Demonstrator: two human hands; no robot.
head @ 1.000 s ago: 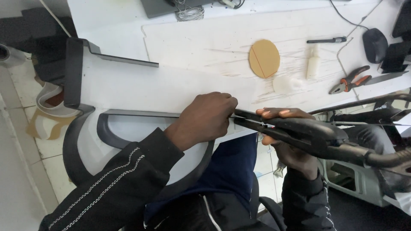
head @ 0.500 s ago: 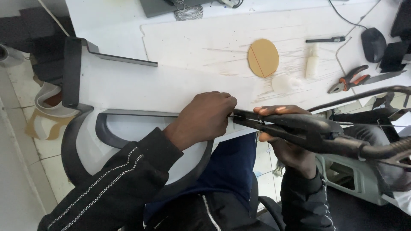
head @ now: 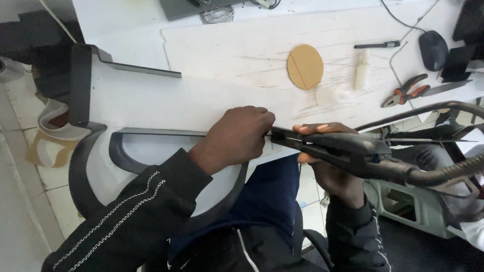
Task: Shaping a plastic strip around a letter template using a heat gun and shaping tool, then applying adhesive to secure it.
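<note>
My left hand is curled in a fist on the near edge of a large white foam panel with dark grey edging, pinching something small at its fingertips that I cannot make out. My right hand grips a black gun-shaped tool with a thick hose. The tool's narrow nose points left and meets the fingertips of my left hand at the panel's edge. Both arms wear black sleeves.
On the white table lie a tan disc, a small white bottle, a white lump, orange-handled pliers, a black pen and a black mouse. A grey box stands on the floor at right.
None of the objects has moved; both hands and the tool hold the same positions, with only a slight shift of the view.
</note>
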